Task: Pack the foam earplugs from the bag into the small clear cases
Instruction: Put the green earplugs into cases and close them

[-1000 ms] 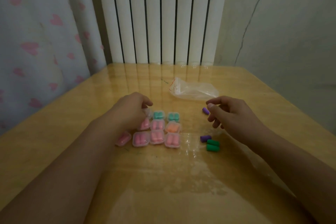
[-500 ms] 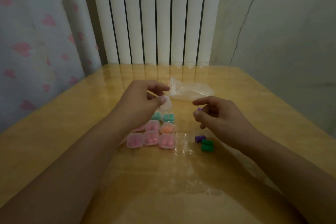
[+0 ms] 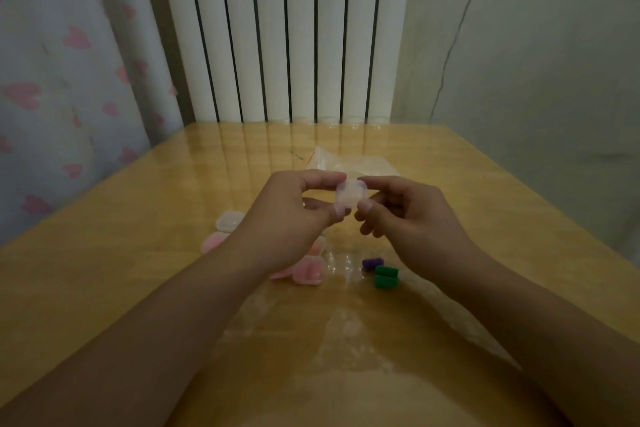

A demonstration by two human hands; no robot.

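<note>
At the centre of the frame, 2 bare hands meet above a yellow wooden table (image 3: 138, 281). The left hand (image 3: 294, 218) pinches a small clear case (image 3: 350, 197) between thumb and forefinger; the right hand (image 3: 408, 215) touches the case's right edge with curled fingertips. Whether it holds anything else cannot be told.

The case looks light, stiff and slick, so a grip on its edges near the lid seam seems safest.

Just behind the hands lies the clear bag (image 3: 360, 163), flat and apparently limp. Below them, 1 purple earplug (image 3: 373, 263) and 2 green earplugs (image 3: 386, 277) lie together; being foam, they should be soft and squashable. Filled pink cases (image 3: 309, 272) sit at centre left, partly hidden by the left forearm. A white radiator (image 3: 287, 31) fills the upper frame.
</note>
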